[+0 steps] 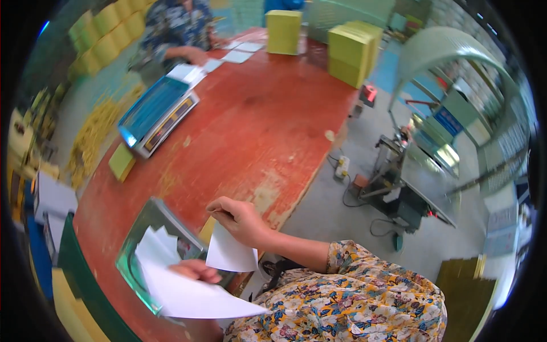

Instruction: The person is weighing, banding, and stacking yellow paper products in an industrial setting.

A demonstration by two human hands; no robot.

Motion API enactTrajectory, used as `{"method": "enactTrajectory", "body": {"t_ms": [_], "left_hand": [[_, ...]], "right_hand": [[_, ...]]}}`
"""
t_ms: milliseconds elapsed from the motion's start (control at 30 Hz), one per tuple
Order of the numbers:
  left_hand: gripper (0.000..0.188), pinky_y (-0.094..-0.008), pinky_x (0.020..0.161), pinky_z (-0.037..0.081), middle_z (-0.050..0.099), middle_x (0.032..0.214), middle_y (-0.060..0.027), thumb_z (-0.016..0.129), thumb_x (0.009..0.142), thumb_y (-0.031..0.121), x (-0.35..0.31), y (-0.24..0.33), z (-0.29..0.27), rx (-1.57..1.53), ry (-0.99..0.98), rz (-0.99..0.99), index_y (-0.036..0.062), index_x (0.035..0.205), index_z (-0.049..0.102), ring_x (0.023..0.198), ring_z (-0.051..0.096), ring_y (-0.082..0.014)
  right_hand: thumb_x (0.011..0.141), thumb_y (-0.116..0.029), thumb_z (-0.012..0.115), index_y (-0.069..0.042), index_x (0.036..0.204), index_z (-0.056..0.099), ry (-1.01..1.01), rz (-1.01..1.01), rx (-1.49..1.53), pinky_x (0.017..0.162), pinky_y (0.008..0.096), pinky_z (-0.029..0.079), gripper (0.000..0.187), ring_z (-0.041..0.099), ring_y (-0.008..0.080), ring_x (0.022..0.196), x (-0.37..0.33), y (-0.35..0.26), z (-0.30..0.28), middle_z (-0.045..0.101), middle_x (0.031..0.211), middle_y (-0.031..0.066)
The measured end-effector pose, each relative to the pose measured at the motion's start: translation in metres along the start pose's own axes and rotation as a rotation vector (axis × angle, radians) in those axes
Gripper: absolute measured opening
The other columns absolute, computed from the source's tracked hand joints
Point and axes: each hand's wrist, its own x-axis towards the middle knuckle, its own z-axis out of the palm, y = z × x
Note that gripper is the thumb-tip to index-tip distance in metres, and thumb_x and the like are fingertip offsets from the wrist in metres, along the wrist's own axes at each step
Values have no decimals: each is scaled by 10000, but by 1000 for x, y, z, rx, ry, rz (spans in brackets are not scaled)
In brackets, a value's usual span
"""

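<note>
My right hand (242,221) is closed in a pinch, and a small white paper sheet (232,253) hangs below its fingers. Lower and to the left, my left hand (199,270) grips a larger white sheet of paper (191,296), its fingers curled over the top edge. The big sheet covers much of that hand and forearm. Behind it more white papers (156,245) lie in or on a green-edged, box-like device (137,259) with a grey top edge. A bit of yellow (206,229) shows between my right hand and this device.
The red worn table (250,131) stretches away from me. On it stand a blue-topped scale (156,114), a yellow block (121,162) and yellow stacks (283,32) at the far end. Across the table, another person (179,31) handles pale sheets. Machinery (410,171) stands at the right.
</note>
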Motion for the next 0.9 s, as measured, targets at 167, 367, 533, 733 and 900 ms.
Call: {"method": "enactTrajectory", "body": {"t_ms": [167, 367, 533, 733, 900], "left_hand": [[53, -322, 912, 439, 544, 1211, -133, 593, 883, 5, 39, -90, 59, 470, 46, -38, 52, 907, 599, 1073, 533, -165], [43, -312, 805, 512, 609, 1113, -108, 568, 911, 19, 67, -152, 127, 201, -146, -471, 19, 935, 603, 989, 598, -178], [227, -481, 817, 463, 567, 1042, -242, 520, 913, 125, 111, -215, 221, 1112, -667, 158, -58, 997, 623, 934, 550, -422], [289, -494, 932, 451, 546, 1187, -296, 494, 878, 58, 149, -273, 323, 978, -870, 291, -97, 1087, 618, 1012, 552, -461], [313, -466, 926, 476, 537, 1196, -296, 501, 901, 94, 186, -302, 370, 1029, -861, 208, -114, 1111, 604, 1030, 563, -443]], "right_hand": [[920, -49, 622, -44, 1076, 627, 421, -50, -235, 710, 302, 533, 156, 667, 221, 801, -17, 2, -104, 679, 914, 112], [800, -66, 671, -62, 1185, 571, 588, -227, -344, 734, 374, 536, 398, 668, 310, 858, -53, -10, -211, 640, 961, 144], [854, -120, 660, -72, 1331, 478, 752, 9, -146, 699, 366, 509, 512, 641, 265, 759, -110, -9, -318, 628, 828, 137], [847, -161, 669, -18, 1143, 624, 735, 248, -63, 733, 360, 509, 332, 647, 221, 795, -171, -4, -408, 696, 925, 139], [879, -154, 640, 6, 1053, 626, 992, 336, -87, 722, 330, 513, 238, 654, 184, 804, -180, 26, -450, 696, 885, 115]]}}
